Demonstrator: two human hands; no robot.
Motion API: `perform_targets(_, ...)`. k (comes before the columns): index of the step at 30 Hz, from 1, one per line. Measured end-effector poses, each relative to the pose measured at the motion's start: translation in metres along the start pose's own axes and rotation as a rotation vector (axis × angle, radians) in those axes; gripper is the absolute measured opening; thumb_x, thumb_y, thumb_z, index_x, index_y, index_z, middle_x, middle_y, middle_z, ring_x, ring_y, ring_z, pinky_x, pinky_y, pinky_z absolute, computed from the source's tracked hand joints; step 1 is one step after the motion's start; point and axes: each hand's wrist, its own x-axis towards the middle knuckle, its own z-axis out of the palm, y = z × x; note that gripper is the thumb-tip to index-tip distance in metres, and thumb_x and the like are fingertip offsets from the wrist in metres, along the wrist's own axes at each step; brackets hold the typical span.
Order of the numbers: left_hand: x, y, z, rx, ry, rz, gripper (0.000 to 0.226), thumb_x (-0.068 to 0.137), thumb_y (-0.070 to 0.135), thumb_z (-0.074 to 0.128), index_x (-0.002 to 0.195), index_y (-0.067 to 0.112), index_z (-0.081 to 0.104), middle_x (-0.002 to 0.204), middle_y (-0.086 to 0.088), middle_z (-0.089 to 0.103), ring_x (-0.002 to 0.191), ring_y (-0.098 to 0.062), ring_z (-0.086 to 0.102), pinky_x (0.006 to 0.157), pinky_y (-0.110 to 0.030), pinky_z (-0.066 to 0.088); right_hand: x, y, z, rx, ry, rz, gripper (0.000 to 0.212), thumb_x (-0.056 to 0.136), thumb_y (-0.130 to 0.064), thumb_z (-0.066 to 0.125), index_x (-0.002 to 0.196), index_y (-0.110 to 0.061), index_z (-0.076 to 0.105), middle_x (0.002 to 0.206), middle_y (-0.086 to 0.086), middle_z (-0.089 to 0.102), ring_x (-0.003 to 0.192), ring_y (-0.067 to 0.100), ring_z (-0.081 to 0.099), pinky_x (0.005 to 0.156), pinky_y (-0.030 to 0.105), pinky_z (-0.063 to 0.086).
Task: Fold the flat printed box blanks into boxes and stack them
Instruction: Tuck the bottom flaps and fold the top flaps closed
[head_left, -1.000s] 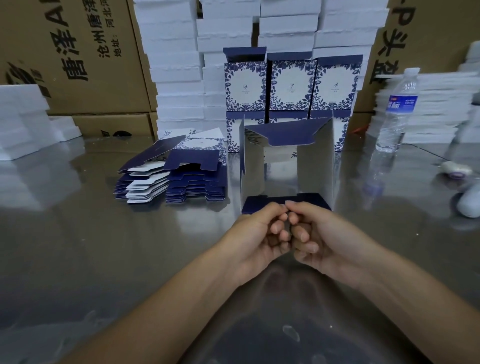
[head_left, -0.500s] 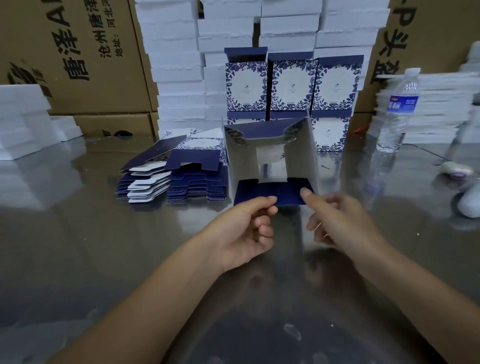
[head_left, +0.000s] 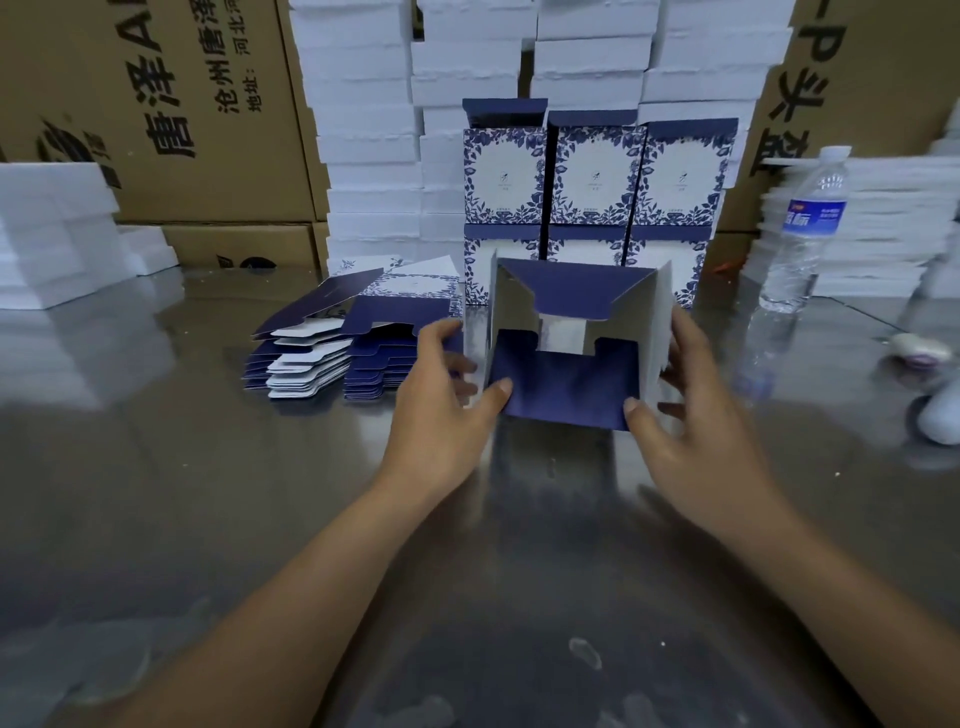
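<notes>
Two bare hands hold a half-folded box (head_left: 566, 384) upright on a glossy metal table (head_left: 208, 493), mid-scene, just in front of the stacked finished boxes (head_left: 597, 171). The left hand (head_left: 441, 395) curls its fingers round the box's left wall, thumb on the near navy flap; the right hand (head_left: 691, 415) mirrors it on the right wall, thumb at the flap's near right corner; the fingertips are blurred, so how firmly they squeeze is hard to judge.

Likely risks: uneven pressure could skew the thin walls, so the notched bottom flaps miss each other and crease rather than lock; the slick table could let the box slide away into the finished stack and topple it.

The box is thin card, matt white inside, navy on its flaps, blue leaf print outside; the flaps have stepped cut-outs. To the left lies a fanned pile of flat blanks (head_left: 332, 353), navy and white. Rough-edged white foam slabs (head_left: 363, 130) and brown corrugated cartons (head_left: 156, 104) stand at the far side; a clear plastic water bottle (head_left: 802, 228) stands far right.
</notes>
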Motion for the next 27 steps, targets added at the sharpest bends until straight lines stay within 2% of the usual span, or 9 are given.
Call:
perform_targets(2, -0.001, -0.002, 0.000, -0.052, -0.052, 0.084, 0.065, 0.083, 0.009, 0.067, 0.133, 0.033, 0.033, 0.101, 0.019, 0.054, 0.082, 0.005, 0.056, 0.065, -0.006, 0.044, 0.000, 0.004, 0.001, 0.023, -0.042, -0.021, 0.084, 0.085, -0.003, 0.062, 0.140, -0.048, 0.017, 0.124, -0.050, 0.036, 0.115, -0.017, 0.042, 0.086, 0.001, 0.038)
perform_targets(4, -0.003, -0.001, -0.001, -0.075, -0.091, 0.122, 0.076, 0.084, 0.007, 0.065, 0.137, 0.043, 0.025, 0.107, 0.025, 0.052, 0.090, 0.010, 0.054, 0.070, -0.010, 0.046, 0.000, 0.006, 0.000, 0.064, -0.057, -0.025, 0.087, 0.079, -0.020, 0.073, 0.141, -0.047, 0.018, 0.126, -0.048, 0.036, 0.116, -0.017, 0.043, 0.085, -0.001, 0.036)
perform_targets(7, -0.007, 0.007, -0.001, -0.126, -0.124, 0.140, 0.081, 0.085, 0.028, 0.067, 0.137, 0.057, 0.012, 0.117, 0.041, 0.046, 0.112, 0.009, 0.048, 0.086, -0.018, 0.046, 0.000, 0.001, -0.002, 0.114, -0.081, 0.004, 0.089, 0.063, -0.053, 0.074, 0.133, -0.056, 0.019, 0.124, -0.049, 0.036, 0.117, -0.016, 0.043, 0.087, 0.000, 0.036)
perform_targets(9, -0.009, 0.015, -0.003, -0.189, -0.144, 0.117, 0.077, 0.084, 0.045, 0.065, 0.135, 0.064, 0.010, 0.131, 0.039, 0.042, 0.121, 0.007, 0.046, 0.089, -0.020, 0.045, 0.001, 0.000, -0.001, 0.161, -0.072, 0.018, 0.076, 0.066, -0.060, 0.064, 0.131, -0.052, 0.024, 0.123, -0.047, 0.040, 0.116, -0.014, 0.045, 0.088, 0.004, 0.038)
perform_targets(11, -0.011, 0.022, -0.005, -0.212, -0.178, 0.084, 0.068, 0.081, 0.062, 0.058, 0.132, 0.068, 0.013, 0.134, 0.029, 0.045, 0.114, 0.012, 0.047, 0.079, -0.009, 0.045, 0.002, 0.000, -0.001, 0.224, -0.022, 0.014, 0.052, 0.081, -0.057, 0.048, 0.130, -0.043, 0.035, 0.124, -0.034, 0.049, 0.114, -0.009, 0.050, 0.090, 0.012, 0.041)
perform_targets(13, -0.012, 0.025, -0.008, -0.187, -0.175, 0.065, 0.060, 0.075, 0.072, 0.052, 0.126, 0.067, 0.022, 0.117, 0.022, 0.053, 0.100, 0.012, 0.053, 0.070, -0.004, 0.042, 0.003, 0.001, 0.000, 0.248, 0.068, 0.014, 0.036, 0.092, -0.048, 0.038, 0.122, -0.033, 0.048, 0.117, -0.018, 0.060, 0.107, 0.000, 0.058, 0.091, 0.022, 0.046)
perform_targets(18, -0.013, 0.023, -0.003, -0.236, -0.089, 0.047, 0.049, 0.065, 0.078, 0.052, 0.105, 0.054, 0.036, 0.118, 0.008, 0.051, 0.109, -0.016, 0.057, 0.094, -0.039, 0.045, 0.003, 0.003, 0.002, 0.278, 0.110, 0.046, 0.010, 0.086, -0.048, 0.055, 0.089, -0.038, 0.057, 0.088, -0.013, 0.067, 0.087, 0.009, 0.065, 0.083, 0.027, 0.048)
perform_targets(23, -0.016, 0.027, -0.001, -0.339, -0.032, 0.048, 0.048, 0.064, 0.075, 0.056, 0.101, 0.047, 0.042, 0.113, 0.014, 0.053, 0.105, -0.016, 0.059, 0.094, -0.040, 0.047, 0.004, 0.005, 0.004, 0.242, 0.144, 0.061, 0.020, 0.075, -0.047, 0.061, 0.074, -0.031, 0.050, 0.077, -0.012, 0.059, 0.077, 0.007, 0.056, 0.077, 0.026, 0.044)
perform_targets(27, -0.022, 0.030, 0.004, -0.340, -0.014, 0.056, 0.045, 0.067, 0.068, 0.059, 0.102, 0.043, 0.045, 0.116, 0.010, 0.052, 0.107, -0.011, 0.056, 0.089, -0.028, 0.046, 0.006, 0.004, 0.004, 0.274, 0.190, 0.091, 0.023, 0.074, -0.040, 0.063, 0.070, -0.024, 0.047, 0.067, -0.014, 0.055, 0.064, -0.006, 0.052, 0.061, 0.008, 0.039)
